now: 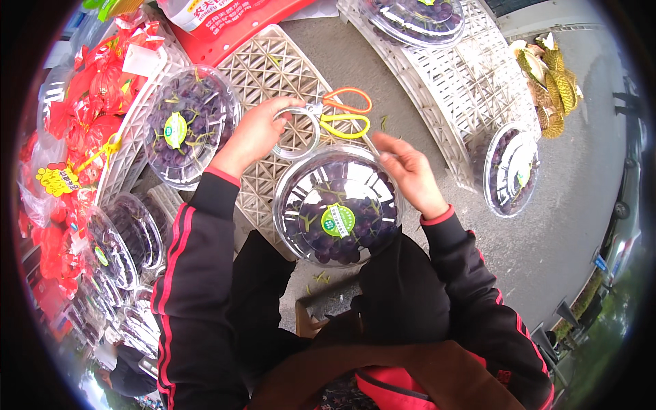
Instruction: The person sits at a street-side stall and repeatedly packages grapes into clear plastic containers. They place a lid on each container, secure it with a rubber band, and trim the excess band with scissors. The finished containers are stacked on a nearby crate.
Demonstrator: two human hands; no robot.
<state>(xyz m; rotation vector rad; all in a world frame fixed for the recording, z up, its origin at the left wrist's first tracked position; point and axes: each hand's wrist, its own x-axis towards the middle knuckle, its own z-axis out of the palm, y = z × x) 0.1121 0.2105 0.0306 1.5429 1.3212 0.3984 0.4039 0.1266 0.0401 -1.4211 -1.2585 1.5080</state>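
My left hand grips a roll of clear tape by its left edge, above a plastic crate. Just beyond the roll lie scissors with one orange and one yellow handle loop; their blades are mostly hidden. Nearest me on the crate is a round clear plastic container of dark grapes, its lid on, with a green and white label. My right hand is at the container's upper right rim, thumb and fingers slightly apart. No object shows in it, though clear tape could be hard to see.
Another grape container leans left of my left hand. Red-wrapped goods and more containers line the left side. To the right, a pale crate bears a grape box; another leans at its end. Durian husks lie beyond.
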